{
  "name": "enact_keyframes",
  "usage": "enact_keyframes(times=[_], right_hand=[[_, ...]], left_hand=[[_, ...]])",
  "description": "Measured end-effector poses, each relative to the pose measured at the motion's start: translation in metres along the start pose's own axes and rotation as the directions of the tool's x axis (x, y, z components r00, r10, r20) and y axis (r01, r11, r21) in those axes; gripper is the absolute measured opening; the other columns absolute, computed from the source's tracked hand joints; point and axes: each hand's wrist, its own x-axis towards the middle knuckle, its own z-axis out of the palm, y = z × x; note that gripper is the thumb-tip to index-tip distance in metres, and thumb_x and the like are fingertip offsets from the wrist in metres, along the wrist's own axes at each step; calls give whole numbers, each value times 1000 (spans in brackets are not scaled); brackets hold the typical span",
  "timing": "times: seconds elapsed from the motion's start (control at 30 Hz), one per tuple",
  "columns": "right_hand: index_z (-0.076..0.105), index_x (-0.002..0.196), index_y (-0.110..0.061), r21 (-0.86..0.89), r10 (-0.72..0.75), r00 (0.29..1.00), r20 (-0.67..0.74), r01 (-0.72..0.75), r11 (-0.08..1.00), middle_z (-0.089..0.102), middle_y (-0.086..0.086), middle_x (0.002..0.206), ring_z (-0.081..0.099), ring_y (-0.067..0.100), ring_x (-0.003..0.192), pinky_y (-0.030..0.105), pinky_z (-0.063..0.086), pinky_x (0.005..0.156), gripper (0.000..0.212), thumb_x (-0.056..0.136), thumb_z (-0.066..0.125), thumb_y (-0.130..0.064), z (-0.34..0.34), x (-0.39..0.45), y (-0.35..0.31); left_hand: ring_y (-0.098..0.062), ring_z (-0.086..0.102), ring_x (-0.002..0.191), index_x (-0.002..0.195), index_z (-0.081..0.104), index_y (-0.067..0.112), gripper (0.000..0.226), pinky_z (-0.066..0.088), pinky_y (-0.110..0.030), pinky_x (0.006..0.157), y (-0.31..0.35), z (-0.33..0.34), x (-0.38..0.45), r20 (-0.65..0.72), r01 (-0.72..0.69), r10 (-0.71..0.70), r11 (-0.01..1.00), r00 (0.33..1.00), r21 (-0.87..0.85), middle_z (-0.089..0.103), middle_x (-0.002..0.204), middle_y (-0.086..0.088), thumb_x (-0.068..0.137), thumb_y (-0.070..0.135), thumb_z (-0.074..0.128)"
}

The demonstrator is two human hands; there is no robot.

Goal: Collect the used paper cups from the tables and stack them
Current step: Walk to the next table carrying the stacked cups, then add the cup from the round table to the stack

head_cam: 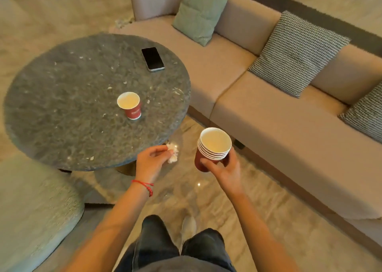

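A single red paper cup [129,105] with a white rim stands upright on the round dark stone table [62,114], right of its middle. My right hand [224,167] grips a stack of several nested red paper cups [213,147] held upright over the floor, right of the table. My left hand [152,158] hovers at the table's near right edge and pinches a crumpled white tissue [173,152]. A red string bracelet sits on my left wrist.
A black phone [153,59] lies on the table's far side. A beige sofa [268,110] with a green cushion [199,13] and patterned cushions [297,52] runs along the right. A green pouf [35,205] sits at lower left. My legs stand on glossy marble floor.
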Motion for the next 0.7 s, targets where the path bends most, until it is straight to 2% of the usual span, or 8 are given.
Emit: enact_keyframes(times=[0.07, 0.17, 0.3, 0.37, 0.5, 0.6, 0.7], right_hand=[[46, 123, -38, 6, -10, 998, 54, 10, 1000, 59, -31, 109, 54, -11, 105, 8, 47, 80, 78, 54, 79, -52, 12, 18, -7], [47, 128, -27, 13, -26, 988, 155, 24, 1000, 60, -20, 114, 56, -8, 105, 9, 48, 79, 81, 57, 81, -45, 36, 44, -15], [48, 130, -19, 25, -48, 965, 258, 42, 999, 61, -7, 120, 58, 4, 109, 19, 50, 88, 73, 67, 84, -19, 72, 75, -25], [49, 128, -17, 40, -68, 958, 277, 59, 997, 61, -7, 118, 58, 2, 108, 19, 50, 90, 70, 68, 83, -12, 93, 91, -31], [49, 125, -19, 61, -85, 953, 291, 70, 996, 60, -12, 115, 57, -5, 106, 13, 48, 87, 66, 68, 82, -8, 135, 123, -42], [47, 123, -26, 52, -93, 952, 293, 81, 995, 59, -18, 114, 56, -3, 107, 10, 48, 83, 67, 67, 83, -12, 165, 146, -51], [48, 123, -25, 49, -98, 954, 282, 88, 995, 60, -17, 113, 58, 2, 107, 14, 50, 86, 67, 67, 83, -13, 189, 166, -59]], left_hand=[[-9, 64, 67, 76, 67, 13, 13, 55, -25, 70, 6, -10, 7, -56, 3, -5, 1000, 998, -26, 67, 72, 1, 75, 0, 71], [2, 63, 56, 75, 67, 13, 13, 54, -13, 58, 14, -26, 19, -158, -17, 6, 997, 987, -72, 67, 66, 8, 74, 1, 72], [5, 57, 46, 80, 66, 9, 12, 49, -9, 50, 25, -49, 40, -254, -31, 12, 997, 967, -72, 65, 58, 9, 75, -1, 71], [5, 57, 46, 85, 66, 5, 12, 48, -9, 50, 31, -60, 53, -272, -38, 17, 996, 962, -74, 64, 65, 3, 76, -2, 70], [6, 59, 48, 92, 64, 0, 15, 47, -7, 49, 44, -83, 86, -300, -40, 10, 995, 954, -95, 63, 71, -1, 78, -2, 68], [6, 60, 52, 93, 65, 2, 16, 49, -7, 52, 55, -100, 111, -298, -37, 9, 995, 955, -90, 64, 74, -1, 78, -1, 68], [8, 60, 52, 93, 65, 3, 17, 49, -7, 53, 65, -112, 133, -299, -23, -6, 995, 954, -95, 64, 75, 0, 77, 0, 69]])
